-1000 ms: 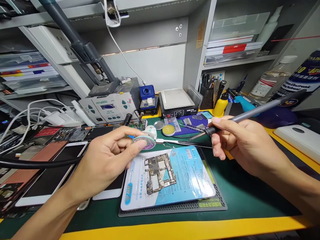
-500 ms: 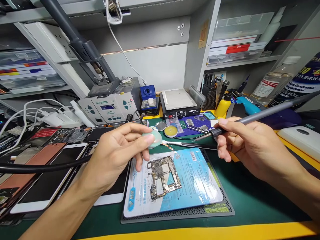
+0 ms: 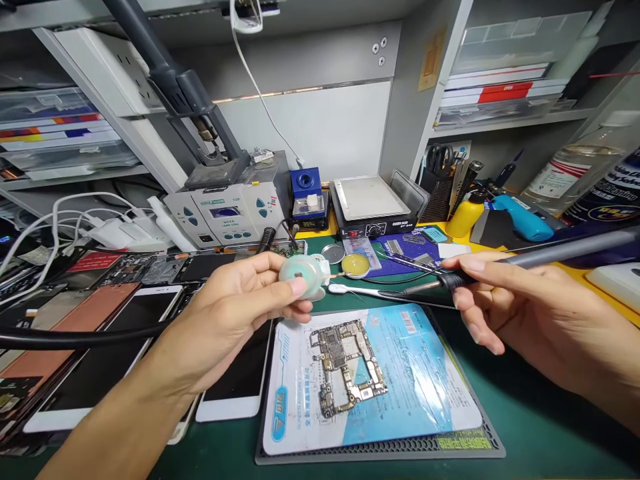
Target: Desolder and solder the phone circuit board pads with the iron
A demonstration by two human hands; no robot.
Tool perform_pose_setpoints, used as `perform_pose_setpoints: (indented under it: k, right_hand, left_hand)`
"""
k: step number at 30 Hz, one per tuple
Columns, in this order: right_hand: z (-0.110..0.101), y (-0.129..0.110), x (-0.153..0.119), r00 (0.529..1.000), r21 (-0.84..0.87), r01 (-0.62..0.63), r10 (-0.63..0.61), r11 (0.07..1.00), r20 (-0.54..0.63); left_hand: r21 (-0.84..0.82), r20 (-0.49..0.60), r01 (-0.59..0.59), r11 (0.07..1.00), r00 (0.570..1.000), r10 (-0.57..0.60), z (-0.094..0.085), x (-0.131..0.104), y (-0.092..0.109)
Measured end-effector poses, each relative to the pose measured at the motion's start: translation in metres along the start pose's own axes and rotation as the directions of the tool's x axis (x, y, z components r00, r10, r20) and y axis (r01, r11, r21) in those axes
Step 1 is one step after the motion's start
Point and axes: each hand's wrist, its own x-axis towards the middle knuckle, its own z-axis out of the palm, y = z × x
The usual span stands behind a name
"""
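Observation:
My left hand [image 3: 250, 293] pinches a pale green round spool [image 3: 303, 275] between thumb and fingers, and a short copper-coloured strip [image 3: 334, 275] sticks out from it toward the yellow paste tin [image 3: 355, 265]. Between thumb and fingers of my right hand [image 3: 495, 287] is a soldering iron [image 3: 447, 279], its metal end pointing left. Below both hands a phone circuit board [image 3: 347, 367] rests on a blue and white package [image 3: 415, 393], which lies on a grey mat [image 3: 470, 443].
A white-ended brush [image 3: 360, 291] lies behind the package. Phones with dark screens [image 3: 100, 350] are at the left, crossed by a black cable [image 3: 75, 339]. A grey station [image 3: 230, 217] and a flat heating plate [image 3: 371, 197] stand behind; bottles [image 3: 573, 170] are at the right.
The view has shifted, so the bench sits further right and lower. The spool now faces the camera more, and its strip reaches toward the tin. My right hand's lower fingers have extended.

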Motion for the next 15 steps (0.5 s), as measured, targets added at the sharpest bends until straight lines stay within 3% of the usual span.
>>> perform_pose_setpoints:
  k: [6,15]
  right_hand:
    - [0.003,0.002,0.000,1.000,-0.053,-0.014,0.014,0.999,0.011]
    - [-0.013,0.001,-0.005,0.992,-0.074,-0.059,0.067,0.996,0.109]
  left_hand:
    - [0.114,0.023,0.027,0.993,0.999,-0.030,-0.014,-0.016,0.006]
    - [0.125,0.090,0.096,0.987,0.990,-0.108,-0.011,-0.019,0.002]
